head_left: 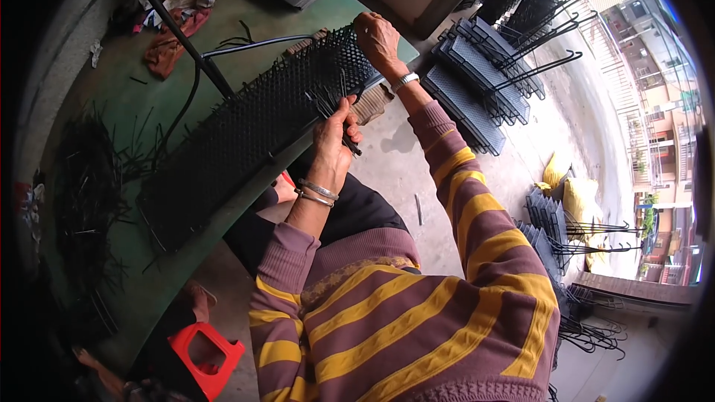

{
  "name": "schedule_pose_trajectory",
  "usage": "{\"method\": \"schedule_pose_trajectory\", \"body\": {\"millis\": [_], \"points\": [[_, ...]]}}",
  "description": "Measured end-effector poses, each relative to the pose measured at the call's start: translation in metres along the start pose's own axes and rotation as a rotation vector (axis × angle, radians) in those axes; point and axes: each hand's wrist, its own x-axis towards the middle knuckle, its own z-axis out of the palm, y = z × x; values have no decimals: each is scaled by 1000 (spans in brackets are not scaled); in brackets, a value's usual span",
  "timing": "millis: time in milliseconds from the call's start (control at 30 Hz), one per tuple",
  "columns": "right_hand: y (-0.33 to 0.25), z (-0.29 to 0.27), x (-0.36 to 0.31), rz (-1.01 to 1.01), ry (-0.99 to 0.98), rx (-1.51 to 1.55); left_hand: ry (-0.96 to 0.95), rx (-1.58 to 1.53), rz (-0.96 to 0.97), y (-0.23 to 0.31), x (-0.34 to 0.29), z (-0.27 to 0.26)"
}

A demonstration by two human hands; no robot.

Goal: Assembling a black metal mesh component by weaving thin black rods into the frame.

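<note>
A long black mesh panel (253,115) lies slantwise across a green table (171,275), with thin black strips poking up along its far edge. My left hand (337,138) is closed round a bundle of thin black strips (325,104) above the panel's near edge. At the panel's far right end, my right hand (377,37) has its fingers curled in against the mesh. Whatever those fingers pinch is hidden behind the hand.
Loose black strips (89,193) heap at the table's left. A dark metal bar (175,26) rises behind the panel, near a reddish cloth (173,48). Stacked mesh racks with hooks (477,74) lie on the floor at right. A red stool (208,357) stands lower left.
</note>
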Motion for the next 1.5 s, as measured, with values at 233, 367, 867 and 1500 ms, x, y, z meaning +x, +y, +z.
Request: {"method": "schedule_pose_trajectory", "body": {"millis": [233,367,867,1500], "points": [[-30,-63,-11,285,-395,429,26,-63,27,3,3,-7],[-41,-87,-42,194,-798,915,53,-40,44,2,4,-1],[-25,-87,-6,236,-271,860,242,135,-69,11,-2,25],[-12,-18,10,9,-72,421,125,-53,-83,-8,10,7]]}}
